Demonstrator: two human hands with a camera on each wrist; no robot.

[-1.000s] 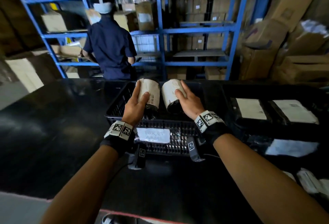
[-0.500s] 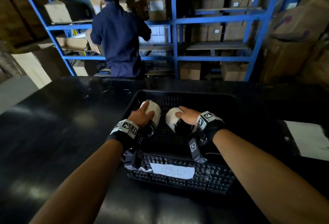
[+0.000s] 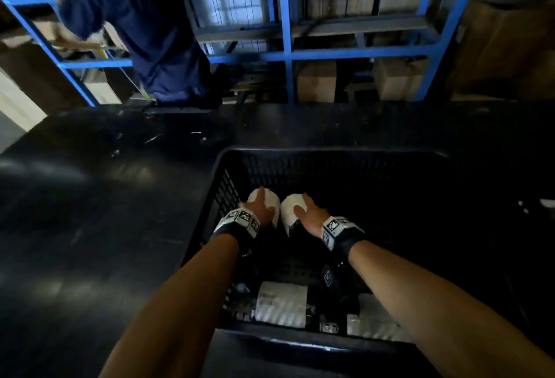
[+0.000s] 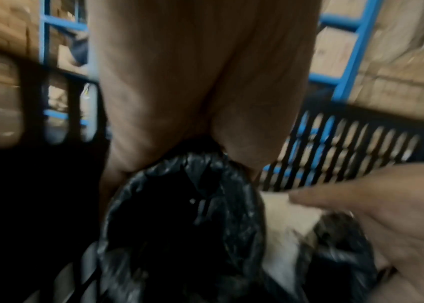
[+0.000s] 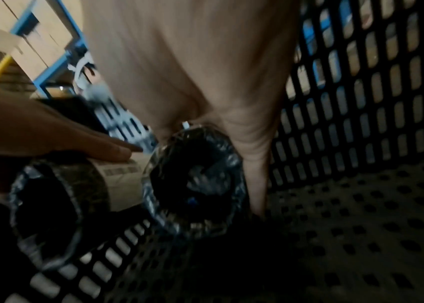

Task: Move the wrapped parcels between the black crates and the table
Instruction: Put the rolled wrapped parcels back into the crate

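Two rolled parcels, left parcel (image 3: 271,200) and right parcel (image 3: 290,212), touching inside crate (image 3: 330,155), long axes toward 12 o'clock. Left hand (image 3: 259,208), right hand (image 3: 310,215) palms down, gripping one each.

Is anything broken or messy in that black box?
Nothing stands out. Each hand, left hand and right hand, holds one wrapped parcel inside the black crate; two more lie flat near its front wall.

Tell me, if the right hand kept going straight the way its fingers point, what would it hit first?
Probably the crate's perforated floor: the right hand grips a wrapped parcel, fingers pointing down and forward. The slotted far wall lies beyond; depth is unclear.
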